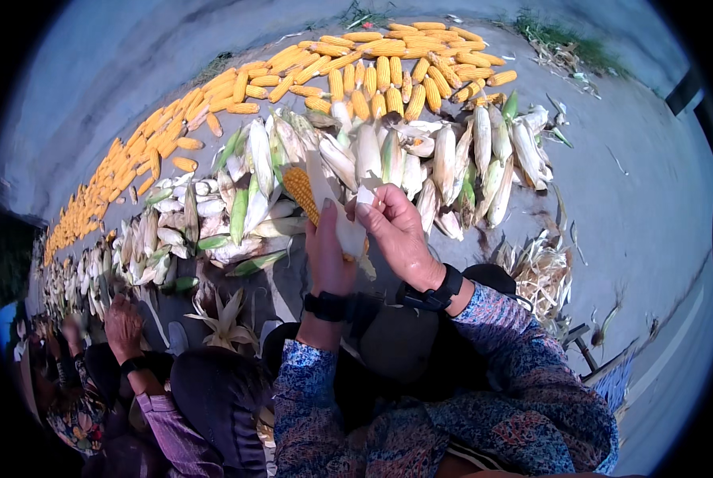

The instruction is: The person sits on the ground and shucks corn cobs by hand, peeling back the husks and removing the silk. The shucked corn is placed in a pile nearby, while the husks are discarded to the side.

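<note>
An ear of corn [299,190] with its yellow kernels partly bared lies tilted in my left hand [331,248], the fingers closed around it. A pale husk leaf [345,230] still covers one side of the ear. Beside it, my right hand [401,233] pinches the whitish end of a husk [366,196] between thumb and fingers. Both hands are close together, above the near edge of a row of unhusked corn ears [446,158]. The lower end of the held ear is mostly hidden by husk and my left hand.
Beyond the unhusked row, husked yellow ears [383,71] form a long curved band on the concrete ground [625,161]. Stripped husks [538,269] are heaped at right, with opened husk leaves [225,322] by my left. Another person's hand [123,328] and several seated workers' sleeves appear at left.
</note>
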`<action>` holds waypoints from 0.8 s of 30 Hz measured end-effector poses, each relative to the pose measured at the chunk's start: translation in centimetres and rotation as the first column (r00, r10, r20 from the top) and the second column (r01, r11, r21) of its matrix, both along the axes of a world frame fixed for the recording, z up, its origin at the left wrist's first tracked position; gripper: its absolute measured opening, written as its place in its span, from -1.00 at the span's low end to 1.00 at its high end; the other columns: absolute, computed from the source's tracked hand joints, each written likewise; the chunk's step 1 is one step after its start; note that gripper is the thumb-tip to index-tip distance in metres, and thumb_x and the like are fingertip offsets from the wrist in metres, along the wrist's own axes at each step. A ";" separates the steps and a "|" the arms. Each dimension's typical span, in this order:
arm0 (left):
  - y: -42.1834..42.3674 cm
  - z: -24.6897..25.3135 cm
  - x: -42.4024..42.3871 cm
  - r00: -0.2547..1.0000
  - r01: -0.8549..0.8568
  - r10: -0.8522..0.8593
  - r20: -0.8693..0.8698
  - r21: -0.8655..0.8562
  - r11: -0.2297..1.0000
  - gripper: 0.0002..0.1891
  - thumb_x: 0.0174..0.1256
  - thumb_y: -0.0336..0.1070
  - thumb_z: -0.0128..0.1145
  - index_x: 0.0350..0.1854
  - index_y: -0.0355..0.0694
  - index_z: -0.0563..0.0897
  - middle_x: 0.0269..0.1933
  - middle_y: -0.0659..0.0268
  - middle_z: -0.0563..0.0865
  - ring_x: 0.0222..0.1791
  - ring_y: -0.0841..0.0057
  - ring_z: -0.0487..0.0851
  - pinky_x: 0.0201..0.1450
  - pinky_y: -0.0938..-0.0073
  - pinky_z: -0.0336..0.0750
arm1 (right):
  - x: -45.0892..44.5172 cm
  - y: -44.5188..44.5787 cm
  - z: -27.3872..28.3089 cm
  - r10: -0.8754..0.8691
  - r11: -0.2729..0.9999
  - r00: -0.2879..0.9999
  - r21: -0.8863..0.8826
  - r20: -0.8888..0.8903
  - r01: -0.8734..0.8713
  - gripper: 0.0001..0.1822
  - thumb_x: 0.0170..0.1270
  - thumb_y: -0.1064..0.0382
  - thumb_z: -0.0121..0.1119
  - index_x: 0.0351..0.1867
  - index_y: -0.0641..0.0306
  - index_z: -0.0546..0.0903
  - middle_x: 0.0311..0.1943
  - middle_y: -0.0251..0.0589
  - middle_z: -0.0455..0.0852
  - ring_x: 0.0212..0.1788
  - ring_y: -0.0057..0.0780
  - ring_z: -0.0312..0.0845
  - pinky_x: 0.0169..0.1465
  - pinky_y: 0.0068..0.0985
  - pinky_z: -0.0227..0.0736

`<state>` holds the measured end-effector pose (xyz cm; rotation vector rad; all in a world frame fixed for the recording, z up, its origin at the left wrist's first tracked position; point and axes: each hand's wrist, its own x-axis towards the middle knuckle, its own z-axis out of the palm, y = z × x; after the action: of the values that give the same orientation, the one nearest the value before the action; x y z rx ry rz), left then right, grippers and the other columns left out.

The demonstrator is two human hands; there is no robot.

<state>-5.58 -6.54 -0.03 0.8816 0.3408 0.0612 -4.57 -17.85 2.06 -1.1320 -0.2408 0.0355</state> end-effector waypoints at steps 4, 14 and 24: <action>1.0 -2.1 0.1 0.999 0.042 -0.044 -0.021 -0.096 0.994 -0.65 0.51 -0.03 -0.04 0.07 -0.20 0.51 -0.14 0.35 0.63 -0.13 0.61 0.63 -0.13 0.54 0.54 | -1.5 0.6 1.3 0.237 0.919 0.952 0.364 -0.193 -0.155 -0.89 0.48 0.29 0.03 -0.27 0.20 0.43 -0.52 -0.45 0.45 -0.52 -0.73 0.31 -0.42 -0.71 0.28; 3.5 -1.2 0.8 0.985 -0.174 0.174 -0.004 0.005 0.985 -0.70 0.38 -0.11 0.15 -0.02 -0.20 0.49 -0.33 0.31 0.60 -0.43 0.49 0.62 -0.38 0.49 0.55 | -3.6 -2.7 4.7 0.445 0.892 0.795 0.283 -0.412 -0.353 -0.91 0.45 0.31 0.06 -0.28 0.13 0.44 -0.53 -0.47 0.37 -0.60 -0.76 0.10 -0.60 -0.74 -0.03; -0.1 1.8 -2.1 1.000 0.013 -0.012 -0.003 0.213 0.977 -0.68 0.36 -0.16 0.19 0.00 -0.23 0.47 -0.26 0.26 0.64 -0.39 0.51 0.65 -0.35 0.50 0.57 | -0.2 -3.9 2.0 0.185 0.981 0.869 0.144 -0.459 -0.132 -0.91 0.42 0.28 0.12 -0.23 0.22 0.50 -0.50 -0.48 0.44 -0.59 -0.77 0.19 -0.55 -0.74 0.18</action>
<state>-7.68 -6.62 1.77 1.0959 0.3342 0.0865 -4.75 -21.77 4.05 -0.9602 0.1009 0.4370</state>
